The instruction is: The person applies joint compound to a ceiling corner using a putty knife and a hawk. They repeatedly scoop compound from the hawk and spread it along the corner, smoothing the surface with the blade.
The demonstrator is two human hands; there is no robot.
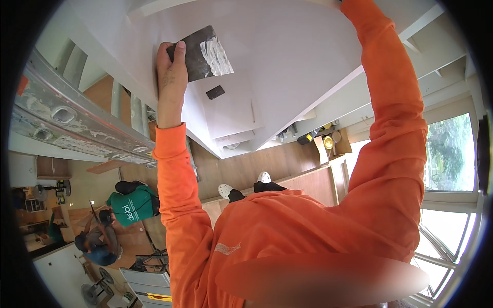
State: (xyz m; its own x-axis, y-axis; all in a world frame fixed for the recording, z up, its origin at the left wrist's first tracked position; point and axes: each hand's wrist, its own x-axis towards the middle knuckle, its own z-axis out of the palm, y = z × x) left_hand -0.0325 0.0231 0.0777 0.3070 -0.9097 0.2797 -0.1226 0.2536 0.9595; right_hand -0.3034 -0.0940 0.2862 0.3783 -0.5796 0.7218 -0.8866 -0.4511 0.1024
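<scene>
My left hand (173,72) is raised at the upper left, its fingers closed round the edge of a dark, flat putty plate (192,51). A thick smear of white putty (215,57) covers the plate's right side. Behind it spreads a white cabinet panel (287,66). Below the plate, a small dark rectangle (215,92) shows on the white surface; I cannot tell whether it is a cut-out or a loose piece. My right arm in its orange sleeve (393,77) stretches up to the top edge, where the hand is out of the picture.
A paint-spattered metal ladder (77,120) runs along the left. Down at the lower left, a person in a green shirt (134,205) and another in grey (100,241) are on the floor. A box with tools (328,143) stands below the cabinet. Windows (452,154) line the right side.
</scene>
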